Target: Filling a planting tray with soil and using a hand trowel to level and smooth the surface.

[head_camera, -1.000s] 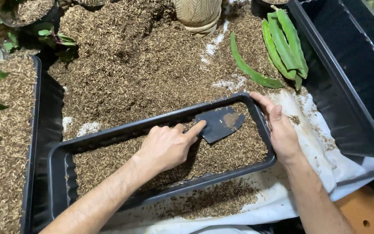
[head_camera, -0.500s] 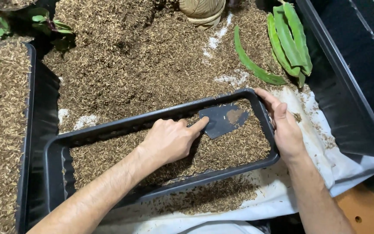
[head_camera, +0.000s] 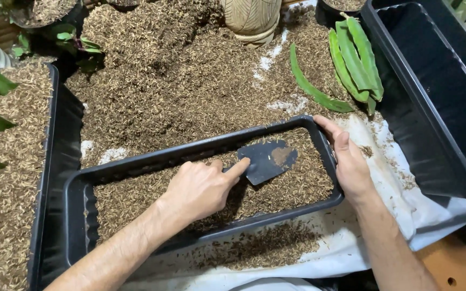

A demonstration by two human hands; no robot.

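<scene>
**Trowel flat on the mix, planter steadied at its end**

The left hand (head_camera: 203, 188) is closed around the handle of a small dark trowel (head_camera: 268, 160), its forefinger stretched along the shank toward the blade. The handle itself is hidden under the palm, so how firmly it is held cannot be judged. The blade lies nearly flat on the brown potting mix (head_camera: 292, 188) inside a long black planter (head_camera: 136, 163), near the planter's right end, with a little mix sitting on its face.

The right hand (head_camera: 349, 164) grips that right end of the planter, thumb laid over the rim and fingers down the outside wall. The planter rests on a white sheet (head_camera: 405, 205) scattered with spilled mix, just in front of a large heap of the same mix (head_camera: 190, 91).

A few long green leaves (head_camera: 351, 56) lie on the heap to the right. A second, empty black planter (head_camera: 432, 81) stands at the far right, and a pale patterned pot (head_camera: 252, 19) sits at the top of the view.

Judging from the flat blade, the work in hand looks like spreading or levelling the mix. It goes best with the blade kept low and drawn in light, even strokes, the forefinger guiding the angle, while the right hand keeps the planter from sliding on the sheet so nothing more spills over the rim.
</scene>
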